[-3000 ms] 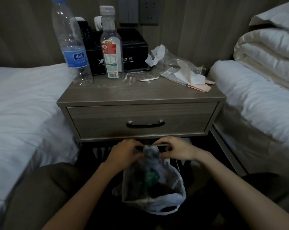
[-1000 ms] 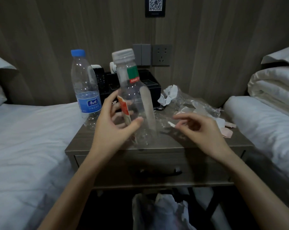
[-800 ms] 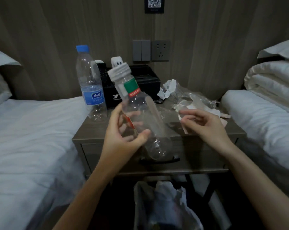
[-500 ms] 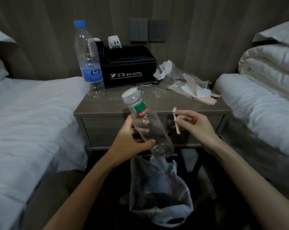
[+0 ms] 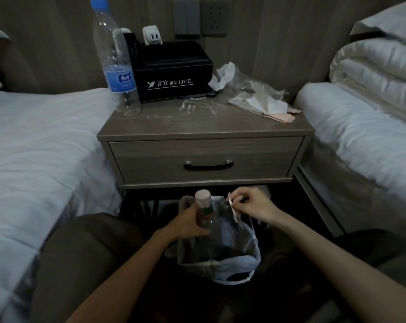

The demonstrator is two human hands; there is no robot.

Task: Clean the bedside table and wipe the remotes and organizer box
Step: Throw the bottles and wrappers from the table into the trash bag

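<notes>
My left hand grips an empty clear bottle with a white cap, its lower end inside the mouth of a translucent trash bag on the floor under the bedside table. My right hand pinches a thin white paper strip over the bag's opening. On the table stand the black organizer box marked HOTEL, with dark remotes at its left rear, and a tall clear water bottle with a blue cap.
Crumpled white tissue, clear plastic wrap and pinkish paper lie on the table's right half. A white plug adapter sits behind the box. White beds flank the table on both sides; its drawer is closed.
Both hands came down from the tabletop to the bag on the floor. The white-capped bottle went from above the bag into its mouth, and the paper strip moved down with my right hand.
</notes>
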